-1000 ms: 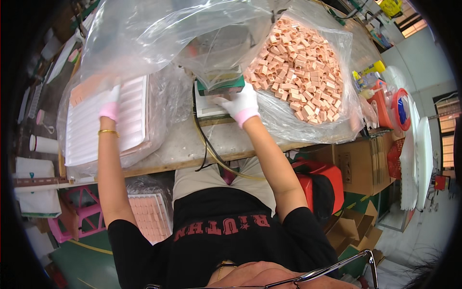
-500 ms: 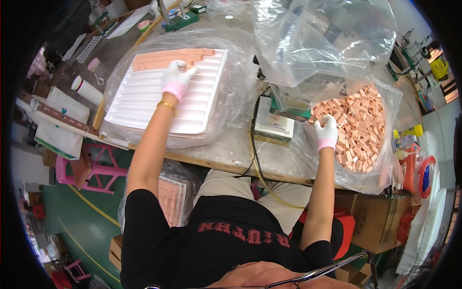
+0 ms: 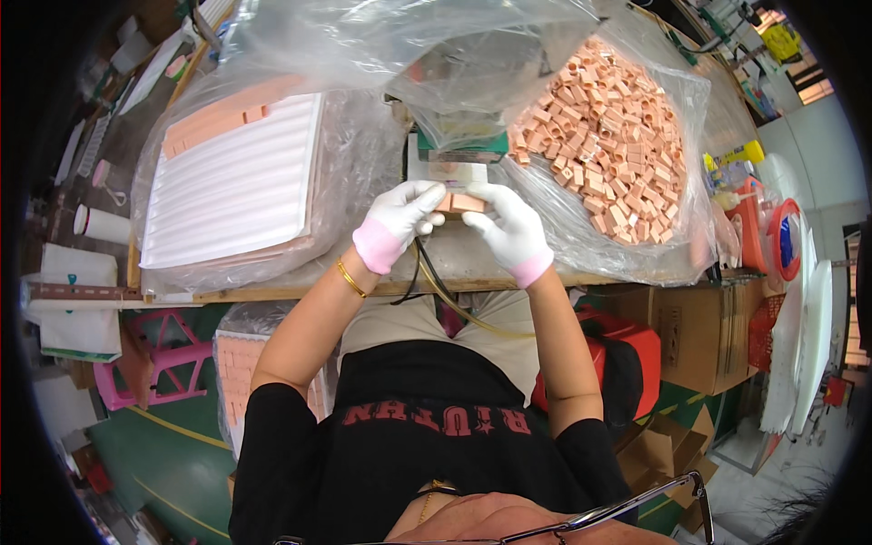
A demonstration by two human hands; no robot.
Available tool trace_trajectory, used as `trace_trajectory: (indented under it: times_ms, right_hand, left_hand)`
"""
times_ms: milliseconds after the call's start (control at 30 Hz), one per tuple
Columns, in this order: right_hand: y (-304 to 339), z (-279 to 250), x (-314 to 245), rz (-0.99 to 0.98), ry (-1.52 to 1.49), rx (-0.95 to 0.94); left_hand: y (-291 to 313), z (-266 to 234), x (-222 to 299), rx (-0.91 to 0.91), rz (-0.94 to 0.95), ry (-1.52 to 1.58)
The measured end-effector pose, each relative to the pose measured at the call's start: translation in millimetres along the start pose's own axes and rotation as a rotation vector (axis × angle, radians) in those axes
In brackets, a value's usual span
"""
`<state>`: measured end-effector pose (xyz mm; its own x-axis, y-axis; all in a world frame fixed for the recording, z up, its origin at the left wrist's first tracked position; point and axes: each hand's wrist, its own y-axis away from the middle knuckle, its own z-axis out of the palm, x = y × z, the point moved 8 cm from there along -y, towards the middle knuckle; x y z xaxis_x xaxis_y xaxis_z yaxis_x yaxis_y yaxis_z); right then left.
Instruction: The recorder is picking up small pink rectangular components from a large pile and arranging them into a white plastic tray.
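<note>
Both my hands wear white gloves with pink cuffs and meet at the table's front, before a small press. Between their fingertips sit small peach-coloured blocks [image 3: 467, 203], seemingly two, side by side. My left hand [image 3: 402, 216] pinches the left end, and my right hand [image 3: 510, 225] grips the right end with thumb and finger. A white ridged tray [image 3: 227, 204] lies to the left, with rows of peach blocks [image 3: 213, 118] along its far side. To the right, a large heap of loose peach blocks [image 3: 618, 145], some showing hollow openings, rests on clear plastic.
A green-and-grey press [image 3: 461, 150] draped with a clear plastic sheet [image 3: 363, 45] stands behind my hands. Cables [image 3: 427, 272] hang over the table's front edge. Below are a pink stool [image 3: 168, 359], another filled tray [image 3: 241, 372] and cardboard boxes [image 3: 699, 336].
My left hand has come from the tray and my right hand from the heap's edge. They now meet in the middle, holding blocks. The view has shifted too.
</note>
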<state>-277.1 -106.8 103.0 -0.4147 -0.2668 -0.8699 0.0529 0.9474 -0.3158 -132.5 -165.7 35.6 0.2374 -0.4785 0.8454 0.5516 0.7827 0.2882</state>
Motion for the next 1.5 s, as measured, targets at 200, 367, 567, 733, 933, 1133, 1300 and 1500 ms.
trace_trajectory:
  times_ms: [200,367,567,733,933,1133,1300,1500]
  right_hand:
    - [7,17,-28,-0.356,0.415,-0.188]
    - [15,13,22,-0.085,0.075,0.011]
    - [-20,-18,36,-0.065,0.452,0.232]
    - [-62,9,50,-0.085,0.371,0.209]
    - [-54,3,50,-0.032,0.642,0.139]
    - [-34,-104,99,0.28,1.369,0.167]
    - [-23,-102,129,0.131,1.47,0.02]
    - [-6,-48,61,0.372,-0.241,0.151]
  left_hand:
    - [11,10,-10,-0.084,-0.034,-0.127]
    - [16,32,-32,-0.219,-0.053,0.156]
    - [30,7,95,0.1,0.506,-1.233]
    - [7,-142,220,0.661,0.67,-2.049]
    - [-26,-247,227,0.542,0.254,-2.045]
    - [-15,-243,226,0.66,0.488,-1.95]
    - [51,-102,196,0.479,0.782,-1.058]
    - [55,3,49,-0.031,0.318,-0.282]
